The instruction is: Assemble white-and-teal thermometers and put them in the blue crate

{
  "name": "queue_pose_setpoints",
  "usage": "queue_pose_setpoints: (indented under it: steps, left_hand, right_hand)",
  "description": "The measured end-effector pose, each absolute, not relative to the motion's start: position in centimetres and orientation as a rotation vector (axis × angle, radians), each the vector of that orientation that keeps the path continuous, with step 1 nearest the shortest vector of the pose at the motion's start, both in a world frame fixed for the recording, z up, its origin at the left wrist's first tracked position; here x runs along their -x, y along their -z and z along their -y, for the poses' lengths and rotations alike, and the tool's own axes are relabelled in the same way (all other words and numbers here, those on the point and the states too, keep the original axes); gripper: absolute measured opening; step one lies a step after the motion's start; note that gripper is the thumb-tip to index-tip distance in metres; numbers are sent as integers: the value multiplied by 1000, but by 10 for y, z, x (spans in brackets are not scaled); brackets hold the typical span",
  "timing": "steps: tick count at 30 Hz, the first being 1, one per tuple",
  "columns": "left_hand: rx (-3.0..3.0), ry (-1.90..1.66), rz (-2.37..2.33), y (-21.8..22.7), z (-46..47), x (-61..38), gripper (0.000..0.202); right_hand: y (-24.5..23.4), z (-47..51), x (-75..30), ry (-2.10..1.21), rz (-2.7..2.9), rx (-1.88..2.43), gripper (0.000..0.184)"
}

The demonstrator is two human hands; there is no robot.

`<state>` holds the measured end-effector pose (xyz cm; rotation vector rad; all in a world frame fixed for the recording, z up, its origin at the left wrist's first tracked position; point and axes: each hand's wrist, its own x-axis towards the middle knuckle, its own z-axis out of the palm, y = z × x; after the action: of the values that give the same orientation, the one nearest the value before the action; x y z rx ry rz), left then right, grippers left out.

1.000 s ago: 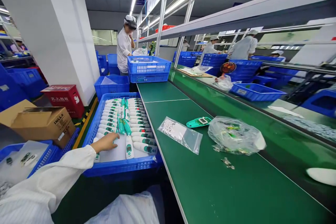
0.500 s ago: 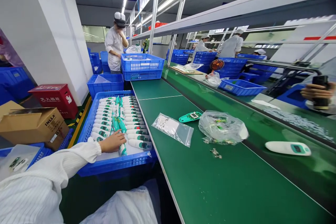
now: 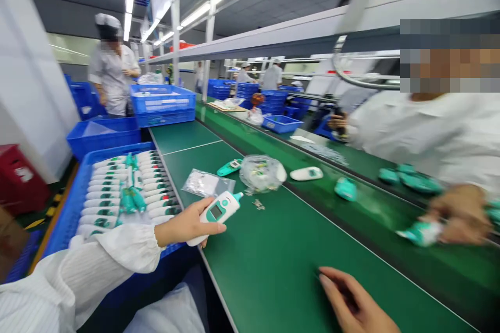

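Observation:
My left hand (image 3: 193, 223) is closed around a white and green ear thermometer (image 3: 217, 212), with its small grey screen facing up and its green tip pointing right. It is held over the near edge of the green bench (image 3: 265, 260). To the left, a blue crate (image 3: 58, 218) holds rows of similar white thermometers (image 3: 102, 204) with green ones between the rows. My right hand (image 3: 353, 302) is low over the bench at the bottom right, cut off by the frame edge. Its thumb and finger tips come together; a small dark smear shows at them, too blurred to name.
On the bench lie a clear bag of small white parts (image 3: 207, 183), a green shell (image 3: 229, 167), a bag of components (image 3: 262, 173) and loose metal pieces (image 3: 258, 205). A white thermometer (image 3: 307, 173) lies beyond. Across the belt, a co-worker's hand (image 3: 461, 216) holds a green-and-white piece.
My left hand has come up from the crate to the bench, now holding the thermometer. My right hand has come into view. The view has turned right, revealing the co-worker opposite.

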<state>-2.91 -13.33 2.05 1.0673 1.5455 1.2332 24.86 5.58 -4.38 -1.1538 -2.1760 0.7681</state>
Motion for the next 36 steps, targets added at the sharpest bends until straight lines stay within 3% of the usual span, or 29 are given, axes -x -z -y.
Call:
queue_pose_setpoints:
  steps: [7,12,15,20,25,36]
  left_hand:
    - [-1444,-687,-1213,-28,41,-76,50]
    - [-1707,-531,-1025,-7,-1,-134,49]
    - [-1616,-693,-1057,8,-20,-147,53]
    - [-1466,-1150,-1168,17,-33,-137,42]
    - [-1619,-1048,-1264,19,-30,-133,41]
    - [-1923,-905,-1342,31,-32,-140,42]
  right_hand:
    - [15,-13,-280,-1063,1731,1166,58]
    - [12,-21,-316,-1006,1724,1307,46]
    - [5,-37,-332,-967,1610,1460,47]
    - [-6,-69,-356,-971,1438,1605,48]
    - [-2,-82,-358,-977,1365,1697,42]
    - [-12,-77,-359,-1167,1051,1464,45]
